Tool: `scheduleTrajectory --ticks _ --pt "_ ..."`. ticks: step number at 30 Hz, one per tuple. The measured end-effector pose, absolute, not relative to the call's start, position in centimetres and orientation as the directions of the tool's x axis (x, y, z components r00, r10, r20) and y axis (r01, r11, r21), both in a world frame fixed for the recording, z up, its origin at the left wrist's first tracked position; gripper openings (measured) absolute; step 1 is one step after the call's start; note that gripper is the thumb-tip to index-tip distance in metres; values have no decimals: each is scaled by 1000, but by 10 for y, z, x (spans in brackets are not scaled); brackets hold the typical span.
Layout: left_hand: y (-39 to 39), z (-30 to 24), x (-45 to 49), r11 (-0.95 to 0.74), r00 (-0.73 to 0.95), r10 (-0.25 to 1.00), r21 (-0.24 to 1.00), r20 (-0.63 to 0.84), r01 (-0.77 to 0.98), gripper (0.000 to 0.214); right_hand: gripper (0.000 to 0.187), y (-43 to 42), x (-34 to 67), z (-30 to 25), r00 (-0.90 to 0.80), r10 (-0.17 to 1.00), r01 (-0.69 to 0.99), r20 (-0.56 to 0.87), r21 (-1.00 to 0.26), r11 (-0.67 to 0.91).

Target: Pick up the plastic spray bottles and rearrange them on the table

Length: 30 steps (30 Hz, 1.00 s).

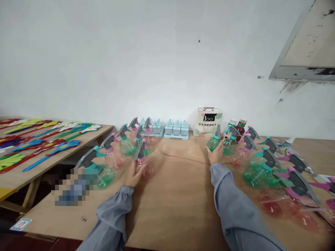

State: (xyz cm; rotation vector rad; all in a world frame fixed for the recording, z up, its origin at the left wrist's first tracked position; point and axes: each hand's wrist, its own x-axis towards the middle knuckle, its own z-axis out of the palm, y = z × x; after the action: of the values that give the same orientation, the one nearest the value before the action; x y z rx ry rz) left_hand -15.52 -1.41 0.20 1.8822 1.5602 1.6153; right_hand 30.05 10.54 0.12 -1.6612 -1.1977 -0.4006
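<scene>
My left hand (134, 174) rests on a pink spray bottle (143, 163) with a grey trigger, its fingers curved round the bottle's body at the near edge of the left group of bottles. My right hand (215, 154) reaches forward and touches a green spray bottle (214, 141) by the right group; its fingers press against the bottle's base. Both arms wear grey sleeves. The plywood table (178, 195) lies between the two groups.
Several spray bottles, green and pink, stand at left (115, 155) and lie at right (264, 167). Blue ice-lolly moulds (176, 129), a small paper bag (208, 122) and two red-capped bottles (240, 126) line the wall. A side table (39, 146) at left holds coloured hand clappers.
</scene>
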Motion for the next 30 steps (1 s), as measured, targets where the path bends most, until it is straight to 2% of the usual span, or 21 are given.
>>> scheduleTrajectory --ticks 3,6,9,11,15,18,22,24,27,29,30 --pt "-19 1 -142 -433 -133 796 710 590 556 59 99 93 292 3 478 451 833 754 -551 37" --pt "-24 -5 -121 -454 -128 806 744 577 490 65 88 64 272 -1 447 430 813 785 -557 172" --pt "-31 -14 -93 -458 -42 853 784 520 420 64 72 26 246 -4 329 531 724 781 -570 388" --pt "-39 -17 -69 -476 38 861 779 507 407 61 69 1 228 0 198 615 631 763 -580 516" --pt "-62 -11 -17 -565 176 819 715 546 411 56 90 -40 200 29 -62 666 466 743 -569 678" --pt "-80 -7 18 -597 230 798 680 556 427 57 92 -61 188 54 -161 707 440 688 -591 676" --pt "-94 -11 50 -580 221 808 670 546 464 62 81 -73 185 67 -132 788 408 601 -691 596" --pt "-95 -14 56 -582 233 806 655 544 483 74 72 -72 186 67 -92 812 369 577 -737 566" --pt "-91 -13 52 -632 337 773 602 538 488 91 60 -68 192 68 -61 822 280 566 -781 558" --pt "-82 -5 39 -668 364 741 567 564 482 86 56 -64 198 71 -19 837 218 547 -815 537" --pt "-75 2 29 -671 322 733 557 599 490 79 54 -62 202 74 3 855 177 518 -842 509"
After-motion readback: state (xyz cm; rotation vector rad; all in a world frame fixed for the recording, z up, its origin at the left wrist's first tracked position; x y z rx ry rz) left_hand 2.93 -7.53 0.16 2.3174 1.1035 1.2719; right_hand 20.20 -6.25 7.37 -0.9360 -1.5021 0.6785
